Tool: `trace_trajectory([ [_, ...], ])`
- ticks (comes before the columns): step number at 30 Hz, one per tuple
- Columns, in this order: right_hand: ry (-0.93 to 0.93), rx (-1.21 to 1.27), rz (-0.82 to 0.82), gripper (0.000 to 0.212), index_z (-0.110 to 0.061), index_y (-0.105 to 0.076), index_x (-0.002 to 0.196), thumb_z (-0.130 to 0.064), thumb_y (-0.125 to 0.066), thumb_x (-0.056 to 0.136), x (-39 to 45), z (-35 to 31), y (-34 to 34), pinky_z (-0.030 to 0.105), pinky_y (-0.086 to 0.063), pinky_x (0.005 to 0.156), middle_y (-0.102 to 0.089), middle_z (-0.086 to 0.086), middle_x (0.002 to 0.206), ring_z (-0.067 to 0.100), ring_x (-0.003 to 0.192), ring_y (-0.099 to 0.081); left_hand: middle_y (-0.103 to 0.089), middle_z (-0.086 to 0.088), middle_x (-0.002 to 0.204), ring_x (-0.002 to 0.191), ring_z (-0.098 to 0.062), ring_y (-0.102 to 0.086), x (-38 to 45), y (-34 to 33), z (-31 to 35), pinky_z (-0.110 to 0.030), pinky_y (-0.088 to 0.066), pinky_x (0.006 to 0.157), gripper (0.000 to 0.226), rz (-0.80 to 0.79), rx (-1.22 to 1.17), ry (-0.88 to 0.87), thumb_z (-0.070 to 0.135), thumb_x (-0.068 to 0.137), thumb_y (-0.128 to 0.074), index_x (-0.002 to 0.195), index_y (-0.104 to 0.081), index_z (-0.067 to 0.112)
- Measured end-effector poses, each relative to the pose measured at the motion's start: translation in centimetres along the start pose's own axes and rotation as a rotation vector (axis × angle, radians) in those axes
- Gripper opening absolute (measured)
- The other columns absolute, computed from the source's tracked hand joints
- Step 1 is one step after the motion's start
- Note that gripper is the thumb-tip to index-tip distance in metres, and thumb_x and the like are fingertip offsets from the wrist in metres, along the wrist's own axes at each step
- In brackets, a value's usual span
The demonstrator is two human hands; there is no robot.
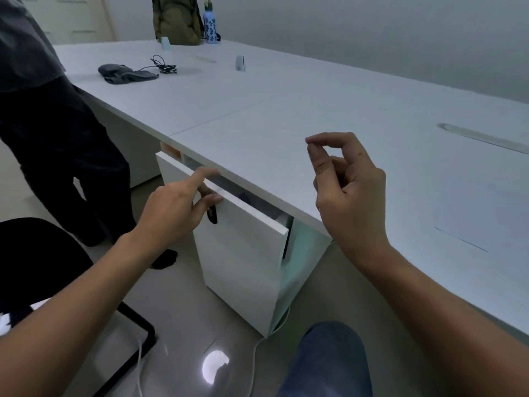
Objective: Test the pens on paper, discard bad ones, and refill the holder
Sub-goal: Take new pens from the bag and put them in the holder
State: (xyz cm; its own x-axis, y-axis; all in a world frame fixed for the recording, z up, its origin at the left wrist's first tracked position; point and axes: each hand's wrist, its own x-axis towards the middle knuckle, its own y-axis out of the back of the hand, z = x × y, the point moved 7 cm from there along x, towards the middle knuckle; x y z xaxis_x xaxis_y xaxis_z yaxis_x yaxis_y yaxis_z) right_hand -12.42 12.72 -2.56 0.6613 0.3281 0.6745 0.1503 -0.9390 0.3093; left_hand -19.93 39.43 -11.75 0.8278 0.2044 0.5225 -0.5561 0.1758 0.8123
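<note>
White desk (329, 133) ran across most of the view, its near edge overhanging a white drawer unit (243, 267) below. Top drawer (229, 207) stood pulled partway out – contents too dark to make out, no pens or holder seen anywhere.

Left hand (174, 210) was at the drawer front: forefinger stretched out along the top edge, thumb underneath against the front face near a small black tab (212, 216). Fingers fairly straight, touching rather than gripping. Any print on the tab was unreadable.

Right hand (349, 193) hovered above the desk edge, clear of the surface, forefinger and thumb curled toward each other with tips nearly meeting – nothing visible between them; whether it pinched something tiny could not be told.

Second person in dark clothes (57, 133) stood at left. Black chair (43, 253) at lower left. Far end of desk: olive backpack (176, 20), blue patterned bottle (210, 25), grey cloth (126, 73), tangled black cable (164, 65). No legible labels
</note>
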Motion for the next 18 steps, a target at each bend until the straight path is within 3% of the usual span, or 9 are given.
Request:
trace_trajectory([
  [5,0.026,0.012,-0.061,0.012,-0.012,-0.066,0.116,-0.018,-0.058,0.109,0.7,-0.6,-2.7,0.04,-0.029,0.042,-0.044,0.002,0.051,0.021,0.042,-0.034,-0.075,0.019,0.083,0.061,-0.013,-0.071,-4.3,1.2,-0.3,-0.03,-0.056,0.054,0.037,0.02,0.051,-0.03,0.055,0.104,-0.044,0.131,-0.061,0.036],
  [11,-0.061,-0.09,-0.313,0.008,-0.017,-0.071,0.105,-0.018,-0.063,0.104,0.6,0.6,-8.9,0.034,-0.051,0.056,-0.061,0.0,0.059,0.021,0.052,-0.059,-0.075,0.026,0.082,0.067,-0.005,-0.073,-7.4,3.1,-1.2,-0.02,-0.046,0.052,0.035,0.074,0.048,-0.007,0.042,0.098,-0.06,0.132,-0.066,0.037],
  [15,-0.181,-0.348,-0.602,0.018,-0.014,-0.074,0.111,-0.024,-0.062,0.102,-0.1,3.1,-14.4,0.036,-0.058,0.084,-0.076,0.003,0.096,0.023,0.088,-0.071,-0.074,0.029,0.085,0.073,-0.004,-0.075,-8.0,4.0,-1.5,-0.028,-0.055,0.055,0.032,0.079,0.012,-0.014,0.044,0.096,-0.061,0.128,-0.068,0.039],
  [18,-0.278,-0.533,-0.849,0.041,-0.003,-0.063,0.127,-0.037,-0.061,0.104,-1.0,4.5,-18.2,0.038,-0.055,0.088,-0.07,0.016,0.121,0.033,0.108,-0.067,-0.068,0.037,0.086,0.075,-0.001,-0.074,-8.1,4.3,-1.5,-0.029,-0.056,0.057,0.031,0.069,-0.008,-0.029,0.045,0.097,-0.06,0.126,-0.068,0.039],
])
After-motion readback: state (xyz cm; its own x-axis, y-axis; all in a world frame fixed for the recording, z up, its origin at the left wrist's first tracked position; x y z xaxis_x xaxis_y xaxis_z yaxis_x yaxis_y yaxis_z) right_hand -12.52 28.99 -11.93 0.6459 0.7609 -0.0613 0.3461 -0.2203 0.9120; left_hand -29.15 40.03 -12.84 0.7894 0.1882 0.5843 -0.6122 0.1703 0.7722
